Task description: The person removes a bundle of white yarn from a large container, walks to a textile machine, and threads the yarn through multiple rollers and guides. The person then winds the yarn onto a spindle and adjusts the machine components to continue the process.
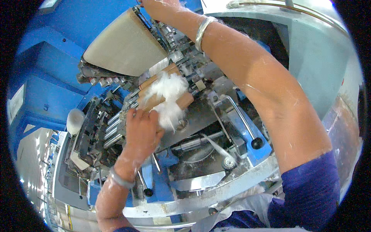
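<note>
A tuft of loose white fibre (169,88) lies over the brown rollers (186,100) of a textile machine, and part of it hangs down at the front. My left hand (142,125) is at the left of this tuft, its fingers curled and pressed together against the edge of the fibre over the rollers. My right arm reaches far across the machine. At the upper edge my right hand (156,8) is beside the top end of a raised arm with metal rollers (168,34); its fingers are mostly cut off by the frame. Wisps of fibre cling to both forearms.
A raised beige cover (123,46) stands behind the rollers, before blue machine panels (50,81). Black-knobbed levers (256,143) (148,191) stick out at the front. A pale curved frame edge (232,193) runs near my body. A white fibre bundle (75,121) sits at the left.
</note>
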{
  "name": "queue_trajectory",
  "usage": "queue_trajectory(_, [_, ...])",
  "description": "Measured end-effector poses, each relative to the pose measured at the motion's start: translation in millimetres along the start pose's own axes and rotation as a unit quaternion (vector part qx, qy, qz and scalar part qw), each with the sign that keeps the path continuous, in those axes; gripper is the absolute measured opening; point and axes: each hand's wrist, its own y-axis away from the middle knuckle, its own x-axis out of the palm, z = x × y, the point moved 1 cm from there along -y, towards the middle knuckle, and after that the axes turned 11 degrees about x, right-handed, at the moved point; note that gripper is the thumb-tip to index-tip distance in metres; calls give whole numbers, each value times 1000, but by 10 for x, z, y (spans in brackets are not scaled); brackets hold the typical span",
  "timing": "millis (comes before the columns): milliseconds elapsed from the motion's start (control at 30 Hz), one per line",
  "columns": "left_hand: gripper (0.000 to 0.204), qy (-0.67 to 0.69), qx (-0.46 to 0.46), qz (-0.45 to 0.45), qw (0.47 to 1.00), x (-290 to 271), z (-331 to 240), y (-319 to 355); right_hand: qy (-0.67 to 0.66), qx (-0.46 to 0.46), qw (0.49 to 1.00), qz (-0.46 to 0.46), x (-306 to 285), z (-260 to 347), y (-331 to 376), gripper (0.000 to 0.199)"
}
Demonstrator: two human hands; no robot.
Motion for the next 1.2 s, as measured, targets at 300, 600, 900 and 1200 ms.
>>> queue_trajectory(300, [42,167,-5,102,981,-716,-927,1041,-104,94,982,127,-64,14,22,20])
queue_trajectory(600, [41,99,-5,93,991,-215,-1102,763,-97,-24,994,-44,-1067,764,423,26])
queue_trajectory(900, [49,96,20,67,993,-150,-1486,729,57,-86,809,579,-728,970,1648,69])
queue_trajectory(1200, [45,252,-111,-81,958,-430,-1714,1106,60,-4,740,670,-533,1107,1439,89])
